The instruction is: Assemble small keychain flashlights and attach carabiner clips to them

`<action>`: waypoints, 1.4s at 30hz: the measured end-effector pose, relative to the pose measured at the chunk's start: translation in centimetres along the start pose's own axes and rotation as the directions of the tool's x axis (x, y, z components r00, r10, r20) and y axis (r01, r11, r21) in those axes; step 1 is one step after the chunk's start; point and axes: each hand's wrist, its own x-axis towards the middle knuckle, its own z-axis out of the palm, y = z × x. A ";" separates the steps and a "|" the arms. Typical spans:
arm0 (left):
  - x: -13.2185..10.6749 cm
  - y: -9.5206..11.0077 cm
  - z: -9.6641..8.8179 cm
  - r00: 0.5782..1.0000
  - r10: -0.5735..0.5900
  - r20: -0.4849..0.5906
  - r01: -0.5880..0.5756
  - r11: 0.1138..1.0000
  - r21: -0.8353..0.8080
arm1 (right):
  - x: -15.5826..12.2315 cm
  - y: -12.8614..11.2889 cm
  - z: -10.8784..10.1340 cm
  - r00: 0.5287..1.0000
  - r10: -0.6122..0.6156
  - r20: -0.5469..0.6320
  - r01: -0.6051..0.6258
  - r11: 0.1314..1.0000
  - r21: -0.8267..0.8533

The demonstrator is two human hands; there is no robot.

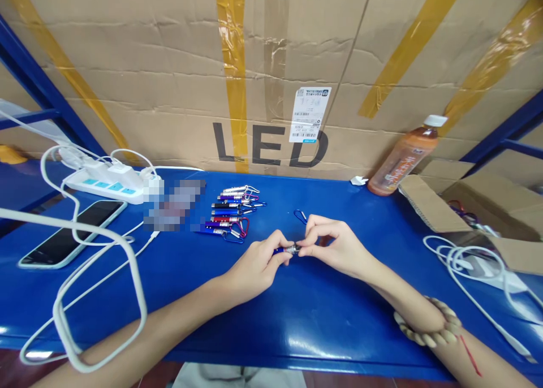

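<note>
Both my hands meet over the middle of the blue table (322, 314) and pinch one small keychain flashlight (289, 249) between them. My left hand (258, 263) grips its blue body. My right hand (335, 244) pinches its silver head end with the fingertips. A loose blue carabiner clip (300, 215) lies just behind my right hand. Behind and to the left, a pile of several more small flashlights (232, 210) with coloured carabiners rests on the table.
A phone (70, 232) and a white power strip (108, 180) with looping white cables lie at left. A bottle of orange drink (403, 157) leans at the back right beside an open cardboard box (479, 212). More white cable (466, 263) lies at right. A large cardboard sheet marked LED stands behind.
</note>
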 end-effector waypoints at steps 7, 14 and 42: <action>-0.3 -0.3 0.2 0.990 0.125 -0.065 -0.114 0.981 0.155 | -0.1 0.1 0.6 0.990 0.131 0.053 -0.134 0.989 0.064; -0.1 -1.0 0.3 0.956 0.255 -0.144 -0.209 0.938 0.277 | -0.3 -0.5 1.5 0.898 0.434 0.073 -0.437 0.860 0.264; 0.2 0.0 -0.3 0.954 0.269 -0.129 -0.251 0.957 0.143 | 0.0 0.1 1.3 0.775 0.607 0.177 -0.626 0.697 0.351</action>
